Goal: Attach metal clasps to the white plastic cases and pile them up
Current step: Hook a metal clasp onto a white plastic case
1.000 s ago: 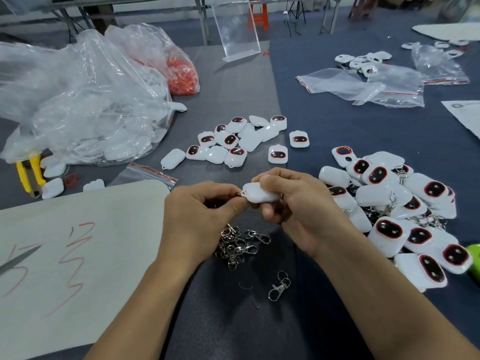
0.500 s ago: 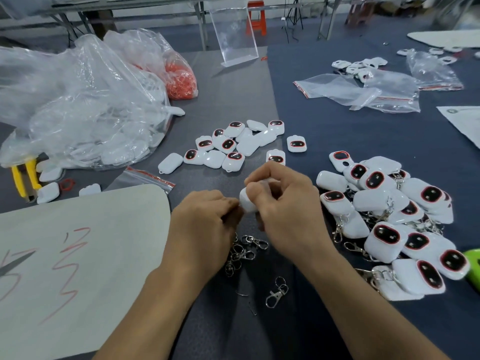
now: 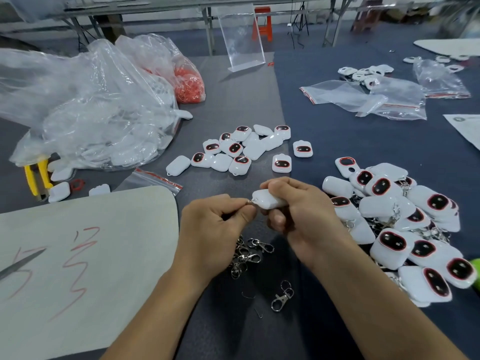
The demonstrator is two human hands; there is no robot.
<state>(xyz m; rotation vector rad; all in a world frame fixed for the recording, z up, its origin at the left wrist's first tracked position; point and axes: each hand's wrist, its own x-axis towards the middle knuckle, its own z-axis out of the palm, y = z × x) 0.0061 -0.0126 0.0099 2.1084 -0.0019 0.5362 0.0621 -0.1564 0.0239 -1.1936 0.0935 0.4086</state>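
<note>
My right hand (image 3: pixel 304 216) grips a white plastic case (image 3: pixel 267 201) above the table's middle. My left hand (image 3: pixel 215 224) pinches a small metal clasp (image 3: pixel 250 201) against the case's left end; most of the clasp is hidden by my fingers. Under my hands lies a heap of loose metal clasps (image 3: pixel 244 255), with a single clasp (image 3: pixel 281 297) nearer to me. A group of white cases without clasps (image 3: pixel 241 149) lies beyond my hands. To the right is a pile of white cases with clasps (image 3: pixel 405 224).
A big clear bag of white cases (image 3: pixel 85 110) and a bag of orange parts (image 3: pixel 187 84) lie at the left. A white board with red marks (image 3: pixel 78 255) is at the near left, yellow pliers (image 3: pixel 37 175) beside it. Empty clear bags (image 3: pixel 368 97) lie far right.
My right hand has turned the case so its white body shows again, pointing left. My left hand stays at the case's end with the clasp. The view has shifted slightly.
</note>
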